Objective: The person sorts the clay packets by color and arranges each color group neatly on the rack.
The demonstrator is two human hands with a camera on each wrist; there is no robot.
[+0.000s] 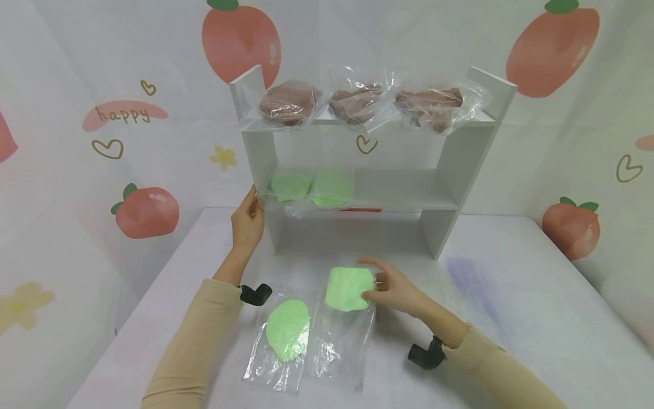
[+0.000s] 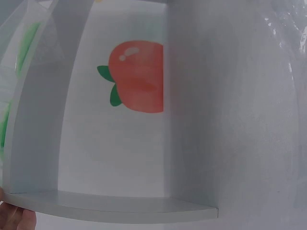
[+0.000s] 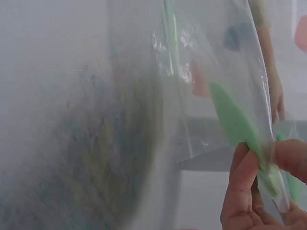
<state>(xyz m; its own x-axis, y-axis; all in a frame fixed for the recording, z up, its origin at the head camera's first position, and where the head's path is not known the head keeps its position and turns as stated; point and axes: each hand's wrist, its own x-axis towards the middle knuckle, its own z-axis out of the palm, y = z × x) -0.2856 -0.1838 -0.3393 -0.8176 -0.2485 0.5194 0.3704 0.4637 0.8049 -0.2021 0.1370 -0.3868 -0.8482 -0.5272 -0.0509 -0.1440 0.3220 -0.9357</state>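
My right hand [image 1: 395, 288] pinches a clear plastic bag [image 1: 337, 341] by its far right edge, where a flat, light green slab [image 1: 349, 288] lies inside. In the right wrist view, thumb and fingers [image 3: 242, 184] squeeze the bagged slab [image 3: 237, 117], which is tilted up off the table. At the rack's left side panel, my left hand [image 1: 247, 224] grips the edge near the middle shelf; its fingertips [image 2: 17, 218] show at the board's edge in the left wrist view. Another bagged green piece [image 1: 288, 329], rounder, lies flat on the table between my arms.
A white rack [image 1: 467, 147] stands at the back of the table [image 1: 501, 272]. Its top shelf bears three bags of brown lumps [image 1: 291, 103]. On the middle shelf's left half are two bagged green pieces [image 1: 332, 188]. A patterned cloth [image 1: 168, 51] hangs behind.
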